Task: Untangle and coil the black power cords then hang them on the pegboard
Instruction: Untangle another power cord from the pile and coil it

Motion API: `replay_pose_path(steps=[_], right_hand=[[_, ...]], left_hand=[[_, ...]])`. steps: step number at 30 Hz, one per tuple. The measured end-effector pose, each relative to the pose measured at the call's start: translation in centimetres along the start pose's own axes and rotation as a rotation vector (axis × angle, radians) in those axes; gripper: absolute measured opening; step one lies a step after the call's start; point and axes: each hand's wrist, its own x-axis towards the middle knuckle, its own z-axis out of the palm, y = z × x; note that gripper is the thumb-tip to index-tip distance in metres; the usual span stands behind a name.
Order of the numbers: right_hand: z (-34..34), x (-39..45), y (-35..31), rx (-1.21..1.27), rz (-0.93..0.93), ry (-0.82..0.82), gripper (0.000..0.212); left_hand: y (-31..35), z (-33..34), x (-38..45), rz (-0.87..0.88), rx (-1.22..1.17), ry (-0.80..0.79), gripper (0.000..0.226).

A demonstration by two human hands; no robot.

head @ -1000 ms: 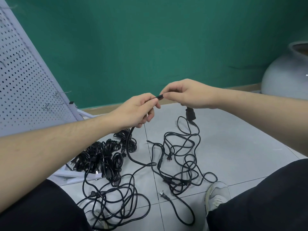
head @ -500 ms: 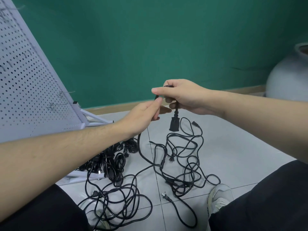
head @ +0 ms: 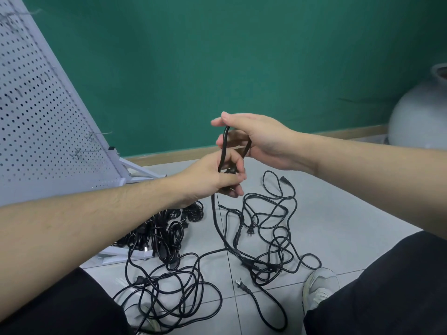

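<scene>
Your right hand point(head: 254, 139) pinches the top of a small loop in the black power cord point(head: 223, 151), your left hand point(head: 215, 177) clamps its plug end just below, and the slack drops straight down to the tangle on the floor point(head: 338, 213).

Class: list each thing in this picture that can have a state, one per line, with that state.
Left hand: grips the cord's lower part.
Right hand: pinches the loop's top.
Held cord: folded into one loop, tail trailing to the floor.
Floor cords: loose and tangled.
Cord pile: heaped by the pegboard's foot.
Pegboard: leaning, hooks bare.
</scene>
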Motion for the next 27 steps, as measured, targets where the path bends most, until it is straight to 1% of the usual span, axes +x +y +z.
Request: replay_pose_path(steps=[4,7,10,13,17,19,22,26,27], right_hand=[[0.0,0.0,0.0,-0.042,0.025,0.025,0.031],[0.1,0.0,0.1,-0.009,0.064,0.004,0.033],[0.2,0.0,0.1,0.054,0.056,-0.004,0.037],[0.2,0.3,0.3,0.122,0.059,0.038,0.041],[1.1,0.8,1.0,0.271,0.093,0.100,0.045],[1.3,0.9,0.8,0.326,0.090,0.143,0.046],[1.0,1.2,0.5,0.350,0.120,0.152,0.046],[0.4,1.3,0.4,0.242,0.123,0.174,0.041],[0.3,1.2,0.5,0.220,0.125,0.171,0.042]], left_hand=[[0.5,-0.5,-0.3,-0.079,-0.013,-0.120,0.025],[0.8,-0.7,-0.5,-0.187,-0.185,-0.205,0.023],[0.8,-0.7,-0.3,-0.186,-0.323,-0.171,0.019],[0.7,-0.6,-0.3,-0.159,-0.256,-0.158,0.024],[1.3,-0.6,-0.4,-0.163,-0.107,-0.230,0.033],[1.5,-0.6,-0.3,-0.147,-0.095,-0.251,0.037],[1.7,-0.4,-0.2,-0.136,-0.122,-0.197,0.043],[1.8,0.0,-0.1,-0.120,-0.122,-0.077,0.029],[1.8,0.0,-0.1,-0.125,-0.107,-0.053,0.029]])
